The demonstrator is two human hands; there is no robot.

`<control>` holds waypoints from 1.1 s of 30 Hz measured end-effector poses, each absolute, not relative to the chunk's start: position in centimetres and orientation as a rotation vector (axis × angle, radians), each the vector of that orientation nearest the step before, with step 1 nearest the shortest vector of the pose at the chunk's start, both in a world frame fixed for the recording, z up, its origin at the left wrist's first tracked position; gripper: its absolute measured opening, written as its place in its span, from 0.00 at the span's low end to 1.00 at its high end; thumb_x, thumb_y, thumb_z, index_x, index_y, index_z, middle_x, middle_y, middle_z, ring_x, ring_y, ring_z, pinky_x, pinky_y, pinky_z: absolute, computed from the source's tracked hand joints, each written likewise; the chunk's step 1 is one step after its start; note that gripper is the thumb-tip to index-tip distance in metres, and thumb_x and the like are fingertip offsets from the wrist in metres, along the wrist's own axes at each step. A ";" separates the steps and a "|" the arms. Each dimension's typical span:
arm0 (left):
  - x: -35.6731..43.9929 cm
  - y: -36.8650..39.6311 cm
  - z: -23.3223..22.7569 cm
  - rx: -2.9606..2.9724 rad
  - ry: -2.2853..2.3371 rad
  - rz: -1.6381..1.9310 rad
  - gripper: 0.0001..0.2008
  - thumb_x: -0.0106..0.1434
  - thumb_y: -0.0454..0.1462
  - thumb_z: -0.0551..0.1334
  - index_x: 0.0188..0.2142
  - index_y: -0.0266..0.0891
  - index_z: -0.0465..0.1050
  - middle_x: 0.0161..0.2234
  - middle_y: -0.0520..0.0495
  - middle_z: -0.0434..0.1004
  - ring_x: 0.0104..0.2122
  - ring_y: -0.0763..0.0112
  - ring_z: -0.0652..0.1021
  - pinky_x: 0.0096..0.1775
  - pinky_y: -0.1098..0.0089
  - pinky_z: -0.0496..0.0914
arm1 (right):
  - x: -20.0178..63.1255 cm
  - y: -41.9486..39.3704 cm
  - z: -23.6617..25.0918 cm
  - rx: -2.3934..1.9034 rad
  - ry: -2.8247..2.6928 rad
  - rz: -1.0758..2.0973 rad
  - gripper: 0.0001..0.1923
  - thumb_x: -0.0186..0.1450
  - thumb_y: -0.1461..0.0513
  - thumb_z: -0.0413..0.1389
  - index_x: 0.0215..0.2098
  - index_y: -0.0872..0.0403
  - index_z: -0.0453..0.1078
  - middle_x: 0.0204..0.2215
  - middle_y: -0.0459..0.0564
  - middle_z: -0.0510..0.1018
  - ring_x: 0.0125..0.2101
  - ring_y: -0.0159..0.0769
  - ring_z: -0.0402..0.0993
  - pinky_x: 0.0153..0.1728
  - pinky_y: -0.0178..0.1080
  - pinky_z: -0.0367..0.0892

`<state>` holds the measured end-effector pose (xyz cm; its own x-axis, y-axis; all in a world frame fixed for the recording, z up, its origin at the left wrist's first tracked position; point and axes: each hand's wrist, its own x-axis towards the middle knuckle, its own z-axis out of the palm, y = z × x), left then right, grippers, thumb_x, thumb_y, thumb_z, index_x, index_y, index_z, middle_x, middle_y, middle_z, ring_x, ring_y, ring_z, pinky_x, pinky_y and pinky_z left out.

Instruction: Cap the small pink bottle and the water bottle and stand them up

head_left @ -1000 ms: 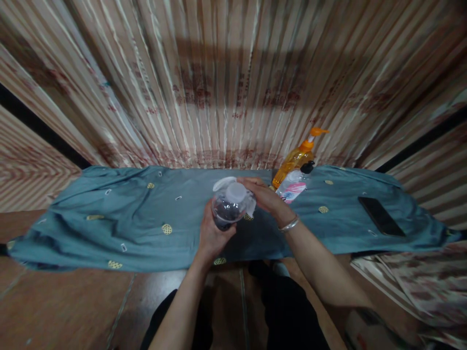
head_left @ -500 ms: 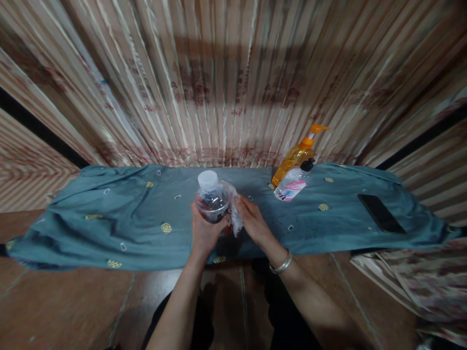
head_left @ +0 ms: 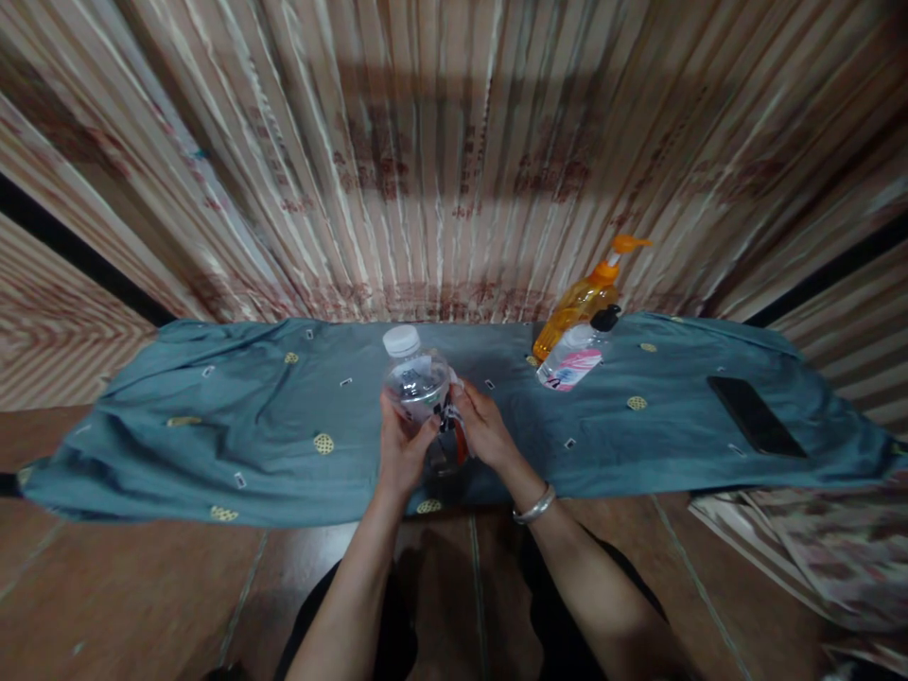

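A clear plastic bottle (head_left: 418, 381) with a white screw cap stands in front of me, tilted slightly away. My left hand (head_left: 403, 440) is wrapped round its left side, the thumb across the front. On the bottle's right side, my right hand (head_left: 482, 423) presses a crumpled white tissue (head_left: 455, 380), which is mostly hidden by the fingers. Dark and red marks on the bottle's label show between the two hands. A silver bangle (head_left: 534, 504) circles my right wrist.
To the right stand an orange pump bottle (head_left: 573, 312) and, before it, a clear bottle with a pink label and black pump top (head_left: 571, 362). A black phone (head_left: 756, 416) lies farther right on the teal cloth (head_left: 270, 426). A pleated curtain (head_left: 440, 189) hangs behind.
My right hand with the tissue has slid slightly down and closer round the bottle's side; less of the tissue shows. More of the bottle's label is visible. The view has shifted slightly.
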<state>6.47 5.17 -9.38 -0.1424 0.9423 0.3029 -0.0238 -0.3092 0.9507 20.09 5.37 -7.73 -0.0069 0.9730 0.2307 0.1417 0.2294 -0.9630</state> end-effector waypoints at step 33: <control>7.8 5.1 -8.9 1.256 1.128 1.541 0.47 0.49 0.43 0.75 0.63 0.45 0.52 0.48 0.44 0.76 0.41 0.63 0.80 0.45 0.64 0.76 | 21.0 3.1 -4.2 -1.016 -1.877 0.162 0.29 0.74 0.64 0.46 0.72 0.46 0.56 0.70 0.56 0.62 0.71 0.46 0.53 0.70 0.57 0.54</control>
